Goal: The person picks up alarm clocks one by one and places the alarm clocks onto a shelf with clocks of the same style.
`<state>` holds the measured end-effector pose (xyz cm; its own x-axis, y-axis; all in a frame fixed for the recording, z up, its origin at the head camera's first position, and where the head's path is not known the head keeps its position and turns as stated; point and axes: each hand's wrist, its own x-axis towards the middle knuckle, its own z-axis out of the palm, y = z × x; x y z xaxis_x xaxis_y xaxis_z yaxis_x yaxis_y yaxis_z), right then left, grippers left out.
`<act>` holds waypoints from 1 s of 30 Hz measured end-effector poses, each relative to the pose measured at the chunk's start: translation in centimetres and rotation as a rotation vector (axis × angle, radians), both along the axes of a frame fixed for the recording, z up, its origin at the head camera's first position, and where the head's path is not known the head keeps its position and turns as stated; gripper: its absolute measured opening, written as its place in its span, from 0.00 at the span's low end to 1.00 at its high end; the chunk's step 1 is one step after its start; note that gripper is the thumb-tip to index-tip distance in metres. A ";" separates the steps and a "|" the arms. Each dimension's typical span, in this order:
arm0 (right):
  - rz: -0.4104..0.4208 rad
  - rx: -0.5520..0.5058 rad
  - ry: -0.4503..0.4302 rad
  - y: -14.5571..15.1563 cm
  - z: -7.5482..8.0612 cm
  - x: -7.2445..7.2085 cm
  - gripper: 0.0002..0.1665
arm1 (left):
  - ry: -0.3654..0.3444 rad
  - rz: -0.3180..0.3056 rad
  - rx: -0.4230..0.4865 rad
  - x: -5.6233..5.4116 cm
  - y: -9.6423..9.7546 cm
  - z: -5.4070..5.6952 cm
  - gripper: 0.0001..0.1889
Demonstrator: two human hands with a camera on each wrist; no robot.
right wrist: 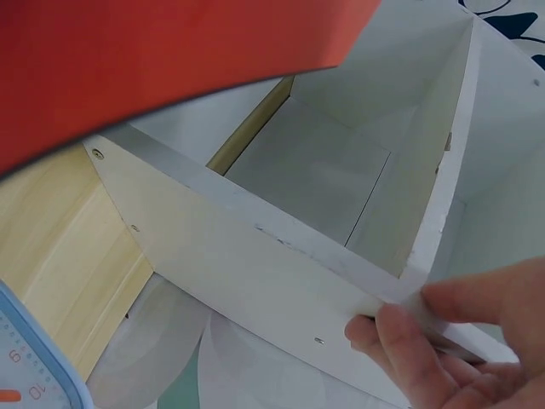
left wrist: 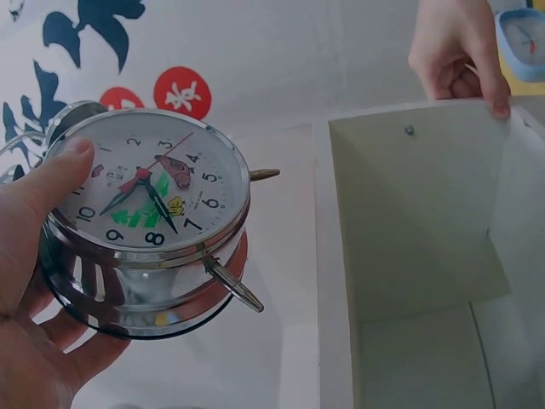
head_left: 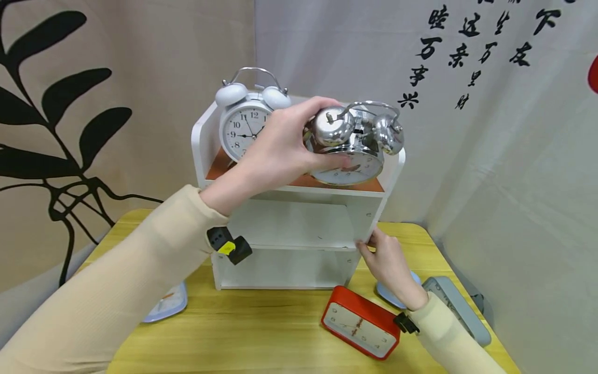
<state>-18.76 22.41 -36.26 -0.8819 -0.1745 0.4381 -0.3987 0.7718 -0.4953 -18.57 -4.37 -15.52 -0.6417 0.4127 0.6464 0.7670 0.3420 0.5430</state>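
My left hand (head_left: 285, 148) grips a silver twin-bell alarm clock (head_left: 334, 127), thumb on its face and fingers around its back. The clock tilts at the right side of the top tier of a white shelf unit (head_left: 289, 223). In the left wrist view, both clock feet show free of any surface. A white twin-bell alarm clock (head_left: 235, 137) stands upright on the left of that brown-topped tier, partly hidden by my left hand. Lower down, my right hand (head_left: 388, 262) pinches the front edge of the unit's right side panel (right wrist: 255, 247).
On the yellow wooden table (head_left: 243, 332), a red rectangular clock (head_left: 359, 322) lies front right. Beyond my right forearm are a grey-blue rectangular clock (head_left: 460, 309) and a light-blue one (head_left: 388, 295). Another pale-blue clock (head_left: 168, 304) lies left, partly behind my left sleeve. Printed curtains hang behind.
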 end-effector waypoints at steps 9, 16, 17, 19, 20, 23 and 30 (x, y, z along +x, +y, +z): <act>-0.004 -0.003 -0.023 0.1 -0.1 0.0 0.14 | -0.076 0.048 -0.047 -1.6 1.3 0.4 0.39; -0.003 -0.004 -0.031 0.1 0.0 -0.1 0.15 | -0.089 0.049 -0.054 -2.5 1.9 0.1 0.37; -0.002 -0.002 -0.033 0.1 0.0 -0.1 0.15 | -0.089 0.051 -0.054 -2.6 2.0 0.0 0.37; 0.002 -0.004 -0.038 0.1 0.0 -0.1 0.16 | -0.088 0.057 -0.058 -2.8 2.1 -0.1 0.37; 0.000 -0.006 -0.040 0.1 0.0 -0.1 0.16 | -0.087 0.060 -0.060 -2.9 2.2 -0.1 0.36; -0.002 -0.008 -0.038 0.2 -0.1 -0.1 0.16 | -0.095 0.058 -0.060 -3.1 2.3 -0.2 0.36; 0.000 -0.012 -0.053 0.2 -0.1 -0.1 0.18 | -0.130 0.072 -0.057 -3.6 2.3 -0.3 0.37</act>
<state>-18.86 22.59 -36.34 -0.9038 -0.1690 0.3933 -0.3716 0.7656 -0.5251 -22.19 -2.03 -15.85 -0.7477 0.3964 0.5328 0.6639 0.4266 0.6142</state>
